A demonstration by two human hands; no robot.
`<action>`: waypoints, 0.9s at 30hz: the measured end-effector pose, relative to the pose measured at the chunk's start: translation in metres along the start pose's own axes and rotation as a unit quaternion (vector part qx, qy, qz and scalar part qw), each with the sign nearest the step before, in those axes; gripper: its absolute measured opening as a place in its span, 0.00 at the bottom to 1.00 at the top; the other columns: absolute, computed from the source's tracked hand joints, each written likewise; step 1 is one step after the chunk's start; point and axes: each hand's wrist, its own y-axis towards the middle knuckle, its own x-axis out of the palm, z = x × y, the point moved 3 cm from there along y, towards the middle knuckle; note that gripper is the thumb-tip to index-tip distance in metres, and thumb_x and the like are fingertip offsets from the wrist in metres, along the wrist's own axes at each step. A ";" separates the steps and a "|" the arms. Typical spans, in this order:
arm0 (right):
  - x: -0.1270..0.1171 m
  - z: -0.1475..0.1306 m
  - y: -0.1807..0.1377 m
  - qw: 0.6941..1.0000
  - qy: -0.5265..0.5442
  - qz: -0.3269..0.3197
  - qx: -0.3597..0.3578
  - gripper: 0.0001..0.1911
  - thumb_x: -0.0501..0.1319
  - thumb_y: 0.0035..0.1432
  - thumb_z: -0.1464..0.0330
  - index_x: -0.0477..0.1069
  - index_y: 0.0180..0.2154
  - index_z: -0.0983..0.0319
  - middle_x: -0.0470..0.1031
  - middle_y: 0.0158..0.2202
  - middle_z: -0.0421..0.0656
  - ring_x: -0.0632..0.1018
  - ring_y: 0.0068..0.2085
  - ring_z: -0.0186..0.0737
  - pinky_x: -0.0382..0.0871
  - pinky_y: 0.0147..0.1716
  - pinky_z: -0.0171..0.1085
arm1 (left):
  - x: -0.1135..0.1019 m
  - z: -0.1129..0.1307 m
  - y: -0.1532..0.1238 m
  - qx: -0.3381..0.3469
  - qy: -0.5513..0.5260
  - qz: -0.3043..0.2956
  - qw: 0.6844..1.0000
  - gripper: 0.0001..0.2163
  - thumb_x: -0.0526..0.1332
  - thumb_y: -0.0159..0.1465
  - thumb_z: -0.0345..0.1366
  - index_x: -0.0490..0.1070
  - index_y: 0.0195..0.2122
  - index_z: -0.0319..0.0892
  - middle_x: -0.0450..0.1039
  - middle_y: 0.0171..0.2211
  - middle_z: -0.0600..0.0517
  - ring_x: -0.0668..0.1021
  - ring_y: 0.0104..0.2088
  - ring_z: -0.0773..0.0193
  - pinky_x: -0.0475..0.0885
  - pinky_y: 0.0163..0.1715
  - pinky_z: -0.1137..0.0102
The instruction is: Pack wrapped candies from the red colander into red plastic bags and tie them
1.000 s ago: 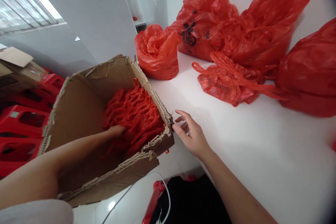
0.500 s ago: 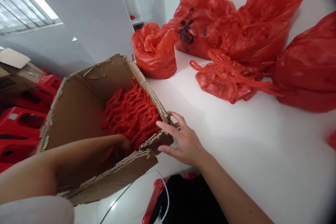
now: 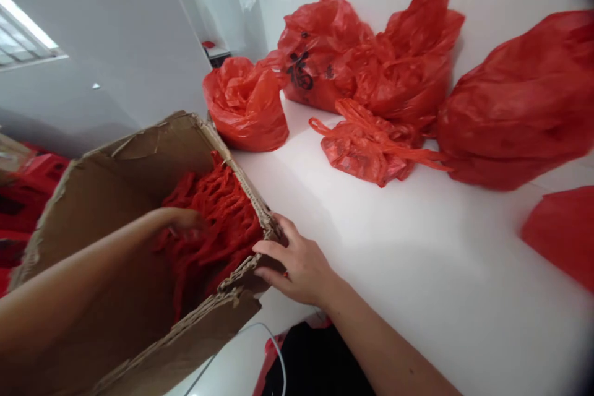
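Reaching into a cardboard box (image 3: 97,213), the left hand (image 3: 185,223) works at the red plastic heap (image 3: 225,207), its grip too blurred to tell. The right hand (image 3: 301,266) spreads at the rim (image 3: 245,184); the next move likely calls for a sure pinch.

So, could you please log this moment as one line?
Left hand: inside box, at red pile; Right hand: at box corner; Table: red bags

A white table (image 3: 408,247) bears red plastic bags (image 3: 515,105).
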 end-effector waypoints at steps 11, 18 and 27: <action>0.000 0.004 0.000 0.999 -0.043 -0.015 0.006 0.24 0.55 0.62 0.51 0.63 0.57 0.48 0.44 0.66 0.49 0.65 0.60 0.48 0.74 0.45 0.45 | -0.102 0.261 0.015 0.448 0.089 0.332 0.825 0.19 0.55 0.65 0.37 0.66 0.57 0.46 0.68 0.57 0.50 0.70 0.55 0.57 0.65 0.49 0.66; -0.002 0.005 0.000 0.999 -0.043 -0.019 0.011 0.24 0.57 0.60 0.51 0.64 0.57 0.47 0.43 0.67 0.46 0.67 0.58 0.48 0.74 0.44 0.45 | -0.095 0.313 0.059 0.438 0.123 0.331 0.827 0.15 0.60 0.61 0.36 0.72 0.48 0.38 0.74 0.45 0.42 0.72 0.50 0.49 0.63 0.51 0.57; -0.001 0.006 -0.003 1.000 -0.023 0.000 -0.005 0.21 0.57 0.62 0.56 0.65 0.56 0.51 0.48 0.64 0.49 0.67 0.58 0.46 0.72 0.48 0.44 | -0.127 0.167 -0.022 0.293 -0.387 0.114 0.867 0.21 0.49 0.68 0.46 0.69 0.51 0.35 0.77 0.37 0.49 0.78 0.38 0.60 0.73 0.42 0.63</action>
